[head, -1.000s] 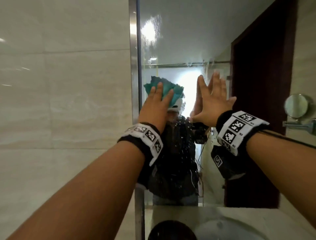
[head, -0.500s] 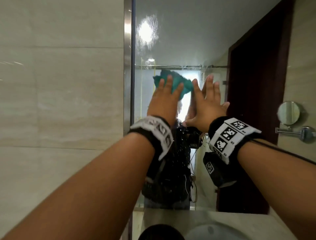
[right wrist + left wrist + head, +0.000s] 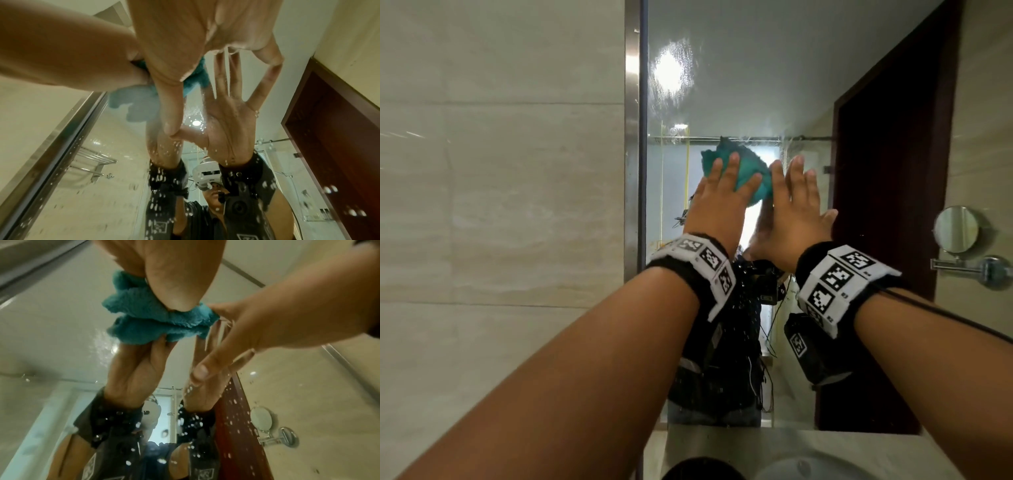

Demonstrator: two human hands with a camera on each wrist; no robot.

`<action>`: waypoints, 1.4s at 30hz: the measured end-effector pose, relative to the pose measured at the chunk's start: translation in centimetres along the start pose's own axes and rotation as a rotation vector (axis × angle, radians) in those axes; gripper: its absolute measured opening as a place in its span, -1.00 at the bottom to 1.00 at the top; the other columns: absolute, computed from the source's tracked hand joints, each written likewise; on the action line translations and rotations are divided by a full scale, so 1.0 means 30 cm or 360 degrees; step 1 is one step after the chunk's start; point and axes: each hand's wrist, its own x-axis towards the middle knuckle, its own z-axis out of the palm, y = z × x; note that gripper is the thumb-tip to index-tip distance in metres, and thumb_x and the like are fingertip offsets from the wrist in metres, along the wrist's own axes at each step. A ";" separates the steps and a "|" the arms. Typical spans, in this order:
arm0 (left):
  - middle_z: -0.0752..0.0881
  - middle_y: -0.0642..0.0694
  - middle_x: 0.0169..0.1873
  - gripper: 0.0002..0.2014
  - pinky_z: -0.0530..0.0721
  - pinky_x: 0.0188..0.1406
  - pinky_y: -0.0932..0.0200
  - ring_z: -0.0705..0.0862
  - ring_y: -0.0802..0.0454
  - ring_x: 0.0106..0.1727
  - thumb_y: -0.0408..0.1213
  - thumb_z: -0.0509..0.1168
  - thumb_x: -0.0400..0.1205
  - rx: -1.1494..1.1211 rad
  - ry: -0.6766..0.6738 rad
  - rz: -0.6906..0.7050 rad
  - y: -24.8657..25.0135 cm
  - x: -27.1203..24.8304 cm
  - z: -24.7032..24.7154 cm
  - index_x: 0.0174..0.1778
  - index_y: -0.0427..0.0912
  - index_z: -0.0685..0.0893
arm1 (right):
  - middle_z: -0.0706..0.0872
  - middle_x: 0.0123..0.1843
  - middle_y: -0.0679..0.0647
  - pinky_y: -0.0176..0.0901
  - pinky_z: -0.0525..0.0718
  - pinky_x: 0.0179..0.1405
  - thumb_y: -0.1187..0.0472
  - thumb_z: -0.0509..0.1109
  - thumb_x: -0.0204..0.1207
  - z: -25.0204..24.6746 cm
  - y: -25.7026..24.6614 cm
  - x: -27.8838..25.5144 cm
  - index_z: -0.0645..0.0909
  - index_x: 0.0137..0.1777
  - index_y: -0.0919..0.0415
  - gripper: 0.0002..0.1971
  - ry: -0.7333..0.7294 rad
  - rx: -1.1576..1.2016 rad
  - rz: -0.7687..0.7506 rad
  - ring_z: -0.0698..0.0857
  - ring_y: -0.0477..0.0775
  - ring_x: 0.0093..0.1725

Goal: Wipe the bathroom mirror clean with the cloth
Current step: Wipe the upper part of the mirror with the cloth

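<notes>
The wall mirror (image 3: pixel 739 68) has a steel frame on its left edge and water drops on the lower glass (image 3: pixel 236 410). My left hand (image 3: pixel 722 198) presses a bunched teal cloth (image 3: pixel 751 171) flat against the glass, fingers straight and spread over it. In the left wrist view the palm (image 3: pixel 174 272) bears on the cloth (image 3: pixel 144 311). My right hand (image 3: pixel 798 205) lies flat on the mirror just right of the cloth with its fingers straight, holding nothing. The right wrist view shows that palm (image 3: pixel 195 40) with the cloth (image 3: pixel 197 78) beside it.
A beige tiled wall (image 3: pixel 500 205) runs left of the mirror frame. A small round mirror on a metal arm (image 3: pixel 955 229) juts from the right wall. Below lie the counter (image 3: pixel 722 442) and a white basin (image 3: pixel 808 469). The glass reflects a dark door (image 3: pixel 887 205).
My left hand has slid the cloth rightward across the glass, away from the steel frame. The right hand stayed flat on the mirror and now sits against the cloth's edge.
</notes>
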 end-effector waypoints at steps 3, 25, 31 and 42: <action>-0.27 -0.20 0.64 -0.19 -0.19 0.59 -0.06 -0.25 -0.21 0.64 -0.22 0.29 0.64 0.0032 0.0009 0.0008 0.022 -0.016 0.036 0.66 0.04 -0.11 | -0.54 0.61 0.00 0.56 -0.05 0.43 -0.13 0.66 0.13 0.008 0.006 0.003 -0.45 0.61 0.00 0.40 0.0007 0.0009 0.0003 -0.42 0.08 0.61; -0.41 -0.09 0.59 -0.24 -0.05 0.64 -0.15 -0.30 -0.16 0.64 -0.36 0.16 0.69 0.0107 -0.0307 0.0096 -0.133 -0.347 0.165 0.65 0.12 -0.19 | -0.54 0.60 0.10 0.55 -0.06 0.46 -0.07 0.60 0.26 -0.004 -0.033 -0.045 -0.45 0.62 -0.01 0.30 -0.0034 -0.0126 0.0004 -0.41 0.17 0.61; -0.24 -0.21 0.64 -0.23 -0.02 0.63 -0.05 -0.19 -0.21 0.65 -0.49 0.20 0.65 -0.0205 -0.0001 -0.0337 -0.198 -0.128 -0.018 0.66 0.04 -0.04 | -0.67 0.53 0.09 0.60 -0.09 0.44 0.07 0.56 0.33 0.059 -0.077 -0.074 -0.53 0.56 -0.09 0.26 -0.0201 -0.0126 -0.0057 -0.54 0.20 0.55; -0.37 -0.19 0.61 -0.21 -0.15 0.58 -0.08 -0.30 -0.21 0.63 -0.37 0.16 0.69 0.0142 -0.0241 0.0057 -0.156 -0.368 0.180 0.64 0.06 -0.25 | -0.63 0.55 0.10 0.60 -0.11 0.44 -0.01 0.58 0.32 0.070 -0.081 -0.072 -0.52 0.57 -0.08 0.28 -0.0140 -0.0102 -0.0061 -0.52 0.20 0.56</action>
